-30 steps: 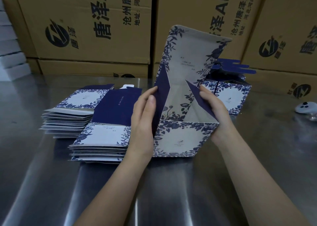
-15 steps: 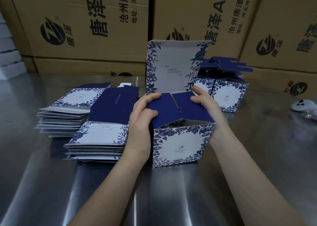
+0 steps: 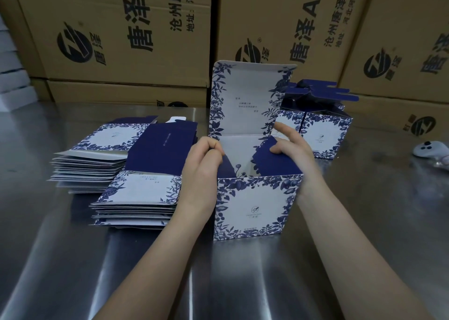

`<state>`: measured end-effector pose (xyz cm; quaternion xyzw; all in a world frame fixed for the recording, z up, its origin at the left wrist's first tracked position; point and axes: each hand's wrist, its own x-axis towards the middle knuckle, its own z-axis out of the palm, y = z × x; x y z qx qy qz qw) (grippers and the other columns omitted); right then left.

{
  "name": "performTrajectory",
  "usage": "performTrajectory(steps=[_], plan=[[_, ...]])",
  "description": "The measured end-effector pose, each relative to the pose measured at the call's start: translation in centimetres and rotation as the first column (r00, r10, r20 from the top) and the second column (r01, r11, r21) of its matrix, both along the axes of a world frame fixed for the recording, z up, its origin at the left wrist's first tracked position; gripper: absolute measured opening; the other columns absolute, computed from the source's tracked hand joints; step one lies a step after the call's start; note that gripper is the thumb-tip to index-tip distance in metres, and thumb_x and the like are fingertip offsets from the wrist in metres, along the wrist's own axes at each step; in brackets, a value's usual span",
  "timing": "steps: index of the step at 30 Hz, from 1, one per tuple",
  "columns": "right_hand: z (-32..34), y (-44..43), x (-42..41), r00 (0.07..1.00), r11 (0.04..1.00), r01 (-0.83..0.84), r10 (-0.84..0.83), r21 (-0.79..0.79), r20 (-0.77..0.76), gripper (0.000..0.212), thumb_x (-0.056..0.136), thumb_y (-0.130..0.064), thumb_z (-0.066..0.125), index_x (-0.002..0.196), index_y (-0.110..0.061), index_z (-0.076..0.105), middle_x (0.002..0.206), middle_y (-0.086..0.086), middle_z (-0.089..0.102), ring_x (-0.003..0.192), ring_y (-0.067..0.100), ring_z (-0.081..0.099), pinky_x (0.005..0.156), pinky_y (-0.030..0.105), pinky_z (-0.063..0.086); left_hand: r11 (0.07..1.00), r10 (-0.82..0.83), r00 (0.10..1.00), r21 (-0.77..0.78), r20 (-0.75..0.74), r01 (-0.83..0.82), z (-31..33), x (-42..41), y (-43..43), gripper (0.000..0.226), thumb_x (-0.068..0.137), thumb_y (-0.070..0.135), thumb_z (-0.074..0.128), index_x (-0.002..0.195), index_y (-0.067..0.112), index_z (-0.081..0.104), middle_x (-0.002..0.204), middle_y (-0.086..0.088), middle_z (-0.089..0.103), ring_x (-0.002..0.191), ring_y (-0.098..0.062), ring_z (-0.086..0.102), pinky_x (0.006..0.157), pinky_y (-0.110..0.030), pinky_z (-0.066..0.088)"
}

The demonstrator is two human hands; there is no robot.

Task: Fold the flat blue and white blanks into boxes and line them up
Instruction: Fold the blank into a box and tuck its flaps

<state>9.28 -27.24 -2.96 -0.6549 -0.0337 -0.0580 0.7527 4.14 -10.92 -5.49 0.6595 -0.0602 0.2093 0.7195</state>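
A blue and white floral box point(image 3: 252, 208) stands upright on the steel table, its lid raised at the back. My left hand point(image 3: 201, 174) grips the left dark blue side flap at the box's top edge. My right hand point(image 3: 291, 149) pinches the right dark blue side flap, which tilts up over the opening. Behind and to the right stand folded boxes point(image 3: 320, 135) with open blue flaps. Two stacks of flat blanks lie to the left: a near stack point(image 3: 138, 198) and a far stack point(image 3: 97, 159).
Large brown cartons point(image 3: 121, 40) with printed logos wall off the back of the steel table point(image 3: 73, 259). A white controller point(image 3: 430, 149) lies at the right edge. White foam pieces point(image 3: 12, 76) are piled at the far left.
The two side flaps were folded flat across the box's opening half a second ago; now both have come up and apart, showing the inside. Before that the lid swung upright.
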Motion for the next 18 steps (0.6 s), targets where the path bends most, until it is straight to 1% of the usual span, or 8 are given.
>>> performTrajectory(steps=[1, 3, 6, 9, 12, 13, 15, 18], plan=[[-0.1, 0.0, -0.1, 1.000, 1.000, 0.009, -0.009, 0.003, 0.011, 0.037, 0.085, 0.002, 0.055, 0.094, -0.033, 0.062, 0.078, -0.001, 0.064, 0.064, 0.017, 0.059, 0.052, 0.020, 0.048, 1.000, 0.000, 1.000, 0.003, 0.001, 0.000, 0.0, 0.0, 0.0, 0.007, 0.068, 0.023, 0.043, 0.063, 0.027, 0.046, 0.073, 0.006, 0.044, 0.071, -0.018, 0.037, 0.068, -0.037, 0.028], [-0.3, 0.0, -0.1, 0.999, 1.000, 0.018, -0.018, 0.003, 0.035, 0.030, 0.084, 0.004, 0.057, 0.085, -0.027, 0.058, 0.066, -0.005, 0.063, 0.055, 0.012, 0.058, 0.047, 0.018, 0.044, 1.000, -0.007, 1.000, -0.005, -0.005, 0.007, 0.0, 0.0, 0.0, 0.007, 0.069, 0.023, 0.043, 0.064, 0.026, 0.047, 0.074, 0.005, 0.045, 0.073, -0.019, 0.039, 0.070, -0.039, 0.029], [-0.5, 0.0, 0.0, 0.996, 0.998, -0.059, 0.057, 0.036, 0.066, 0.023, 0.085, 0.003, 0.056, 0.077, -0.017, 0.061, 0.059, -0.009, 0.064, 0.048, 0.005, 0.059, 0.043, 0.014, 0.044, 0.997, -0.060, 0.998, -0.046, -0.018, 0.059, -0.2, -0.1, 0.0, 0.012, 0.072, 0.025, 0.048, 0.069, 0.033, 0.056, 0.083, 0.000, 0.053, 0.083, -0.023, 0.050, 0.075, -0.043, 0.036], [-0.8, -0.3, 0.1, 0.990, 0.991, -0.125, 0.122, 0.053, 0.068, 0.020, 0.089, -0.002, 0.054, 0.079, -0.016, 0.064, 0.064, -0.007, 0.068, 0.052, 0.006, 0.062, 0.046, 0.015, 0.047, 0.988, -0.123, 0.992, -0.096, -0.014, 0.121, -0.5, -0.2, 0.0, 0.014, 0.076, 0.029, 0.055, 0.085, 0.035, 0.064, 0.086, 0.009, 0.065, 0.081, -0.012, 0.063, 0.071, -0.030, 0.048], [-1.3, -0.8, 0.3, 0.950, 0.949, -0.306, 0.299, 0.075, 0.091, 0.014, 0.081, -0.014, 0.059, 0.086, -0.023, 0.067, 0.084, -0.001, 0.069, 0.065, 0.014, 0.065, 0.054, 0.022, 0.052, 0.983, -0.110, 0.993, -0.151, -0.038, 0.103, -0.3, 0.0, 0.3, 0.030, 0.074, 0.027, 0.057, 0.100, 0.036, 0.068, 0.087, 0.015, 0.069, 0.077, -0.008, 0.069, 0.059, -0.022, 0.052], [-1.5, -1.0, 0.3, 0.934, 0.936, -0.350, 0.345, 0.041, 0.091, 0.018, 0.076, -0.017, 0.059, 0.090, -0.026, 0.068, 0.090, -0.002, 0.069, 0.068, 0.015, 0.065, 0.056, 0.024, 0.053, 0.984, -0.096, 0.994, -0.154, -0.049, 0.088, -0.2, 0.1, 0.5, 0.031, 0.073, 0.026, 0.057, 0.100, 0.036, 0.068, 0.086, 0.015, 0.069, 0.077, -0.009, 0.069, 0.059, -0.023, 0.052], [-1.7, -1.2, 0.4, 0.916, 0.920, -0.392, 0.391, -0.014, 0.090, 0.026, 0.073, -0.017, 0.057, 0.094, -0.028, 0.067, 0.094, -0.005, 0.068, 0.071, 0.016, 0.066, 0.057, 0.024, 0.052, 0.989, -0.066, 0.996, -0.135, -0.056, 0.058, -0.1, 0.2, 0.7, 0.027, 0.071, 0.023, 0.055, 0.092, 0.034, 0.068, 0.087, 0.006, 0.065, 0.081, -0.017, 0.064, 0.066, -0.031, 0.049], [-1.9, -1.1, 0.8, 0.935, 0.938, -0.334, 0.342, -0.090, 0.098, 0.029, 0.069, -0.011, 0.051, 0.085, -0.031, 0.064, 0.092, -0.004, 0.066, 0.074, 0.017, 0.064, 0.058, 0.024, 0.050, 0.995, -0.039, 0.999, -0.088, -0.035, 0.036, 0.1, 0.1, 0.7, 0.019, 0.068, 0.020, 0.050, 0.080, 0.030, 0.061, 0.089, -0.005, 0.053, 0.084, -0.025, 0.049, 0.075, -0.043, 0.036]])
